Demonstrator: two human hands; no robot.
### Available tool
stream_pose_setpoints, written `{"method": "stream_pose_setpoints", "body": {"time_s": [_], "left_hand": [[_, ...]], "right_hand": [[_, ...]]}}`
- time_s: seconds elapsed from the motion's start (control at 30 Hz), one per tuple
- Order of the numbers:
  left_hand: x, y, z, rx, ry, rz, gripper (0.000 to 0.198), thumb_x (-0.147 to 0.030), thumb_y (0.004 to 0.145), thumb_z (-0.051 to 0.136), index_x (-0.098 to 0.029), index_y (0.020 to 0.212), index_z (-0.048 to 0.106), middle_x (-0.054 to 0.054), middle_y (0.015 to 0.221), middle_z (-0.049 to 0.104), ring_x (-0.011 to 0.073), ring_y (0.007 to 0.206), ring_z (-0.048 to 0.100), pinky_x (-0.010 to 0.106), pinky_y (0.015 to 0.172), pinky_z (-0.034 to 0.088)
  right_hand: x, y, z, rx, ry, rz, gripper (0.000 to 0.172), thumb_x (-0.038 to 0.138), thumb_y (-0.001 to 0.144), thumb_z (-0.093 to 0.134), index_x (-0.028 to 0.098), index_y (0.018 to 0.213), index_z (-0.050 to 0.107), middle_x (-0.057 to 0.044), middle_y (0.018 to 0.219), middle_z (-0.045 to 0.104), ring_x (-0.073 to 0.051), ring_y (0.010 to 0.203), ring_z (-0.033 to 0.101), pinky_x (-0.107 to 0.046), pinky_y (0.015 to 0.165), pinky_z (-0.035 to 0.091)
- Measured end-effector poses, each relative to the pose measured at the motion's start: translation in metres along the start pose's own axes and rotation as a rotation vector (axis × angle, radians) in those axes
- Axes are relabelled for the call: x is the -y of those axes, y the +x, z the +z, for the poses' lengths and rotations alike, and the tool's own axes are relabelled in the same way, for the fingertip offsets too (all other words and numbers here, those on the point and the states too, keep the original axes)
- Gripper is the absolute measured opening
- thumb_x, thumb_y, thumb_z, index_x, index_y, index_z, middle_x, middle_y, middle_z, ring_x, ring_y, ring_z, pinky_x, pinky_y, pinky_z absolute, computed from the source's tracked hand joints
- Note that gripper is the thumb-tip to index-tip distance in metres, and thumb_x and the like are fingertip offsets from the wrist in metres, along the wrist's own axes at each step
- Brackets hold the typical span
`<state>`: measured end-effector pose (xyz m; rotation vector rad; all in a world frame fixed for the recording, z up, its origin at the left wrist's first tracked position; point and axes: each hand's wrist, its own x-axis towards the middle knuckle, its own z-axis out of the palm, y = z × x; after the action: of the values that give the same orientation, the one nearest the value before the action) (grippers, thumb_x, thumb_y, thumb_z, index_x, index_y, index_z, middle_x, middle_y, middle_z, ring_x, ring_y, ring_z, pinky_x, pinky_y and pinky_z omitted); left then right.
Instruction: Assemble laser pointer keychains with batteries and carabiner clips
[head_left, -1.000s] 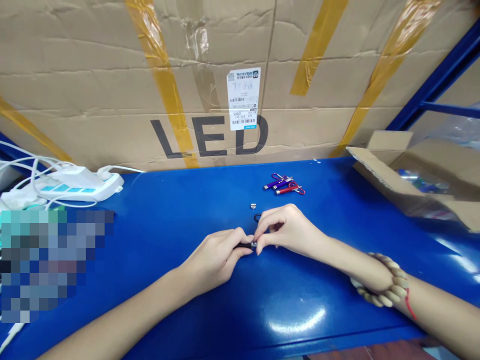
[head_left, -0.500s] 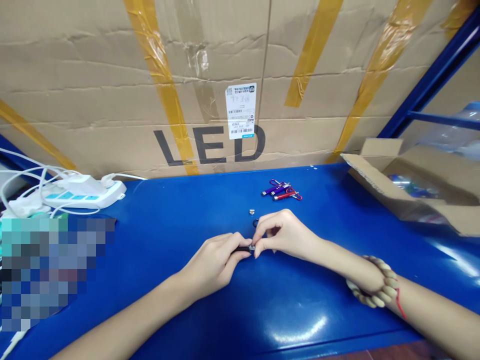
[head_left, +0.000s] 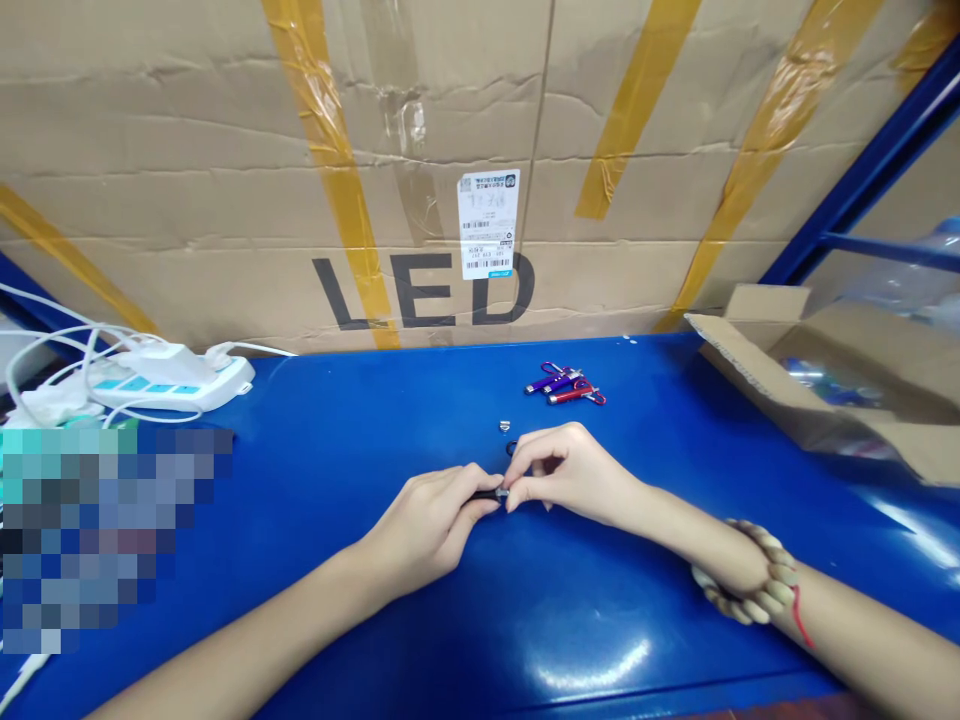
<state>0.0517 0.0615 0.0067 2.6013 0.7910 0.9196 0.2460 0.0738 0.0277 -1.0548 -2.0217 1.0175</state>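
Change: against half a second ago, my left hand (head_left: 431, 520) and right hand (head_left: 574, 470) stay joined at the same spot.
Grip: left fingers closed around the small black metal cylinder (head_left: 486, 494); right fingertips pinched on its silver end.
Axis: long axis left to right, near level, silver end toward my right; located mid-table.
Surface: glossy blue table (head_left: 375, 430); small silver cap (head_left: 505, 427) and purple and red keyring torches (head_left: 564, 386) lie beyond.
Room: taped cardboard box marked LED (head_left: 225, 200) behind; white power strip (head_left: 176, 375) left; open cardboard carton (head_left: 757, 360) right.

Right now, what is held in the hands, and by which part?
A small black cylindrical piece: the left hand grips its dark body, and the right hand pinches its silvery end with thumb and fingertips.
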Motion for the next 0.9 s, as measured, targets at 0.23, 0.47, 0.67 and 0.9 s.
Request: {"method": "stream_pose_setpoints", "body": {"time_s": [0.23,0.47,0.67,0.9], "left_hand": [[0.000,0.000,0.000,0.030,-0.033,-0.069,0.014,-0.019,0.089,0.039,-0.018,0.093,0.052,0.004,0.085,0.068,0.0142,0.074,0.066,0.023,0.066,0.051],[-0.003,0.001,-0.004,0.050,-0.060,-0.119,0.014,-0.018,0.089,0.040,-0.018,0.093,0.053,0.004,0.087,0.067,0.0138,0.076,0.065,0.022,0.067,0.050],[-0.005,0.002,-0.004,0.022,-0.050,-0.148,0.012,-0.018,0.088,0.041,-0.018,0.094,0.051,0.003,0.085,0.067,0.0125,0.068,0.065,0.020,0.061,0.049],[-0.010,0.001,-0.003,-0.008,0.019,-0.075,0.011,-0.021,0.089,0.040,-0.017,0.095,0.050,0.004,0.081,0.067,0.0126,0.065,0.064,0.020,0.058,0.048]], "right_hand": [[-0.003,0.000,-0.001,-0.002,-0.063,0.009,0.032,0.047,0.065,0.069,0.016,0.065,0.070,0.001,0.059,0.062,-0.005,0.041,0.049,-0.019,0.045,0.036],[-0.003,-0.002,0.001,-0.006,-0.092,0.022,0.022,0.038,0.070,0.068,0.016,0.068,0.070,0.000,0.060,0.063,-0.006,0.043,0.051,-0.019,0.046,0.037],[-0.001,-0.001,0.001,-0.077,-0.051,0.030,0.020,0.035,0.069,0.070,0.016,0.070,0.070,0.001,0.058,0.063,-0.006,0.041,0.050,-0.019,0.044,0.036],[-0.002,0.001,-0.001,-0.026,0.144,-0.017,0.024,0.036,0.066,0.070,0.013,0.066,0.066,0.001,0.052,0.060,-0.005,0.035,0.047,-0.018,0.040,0.036]]}}
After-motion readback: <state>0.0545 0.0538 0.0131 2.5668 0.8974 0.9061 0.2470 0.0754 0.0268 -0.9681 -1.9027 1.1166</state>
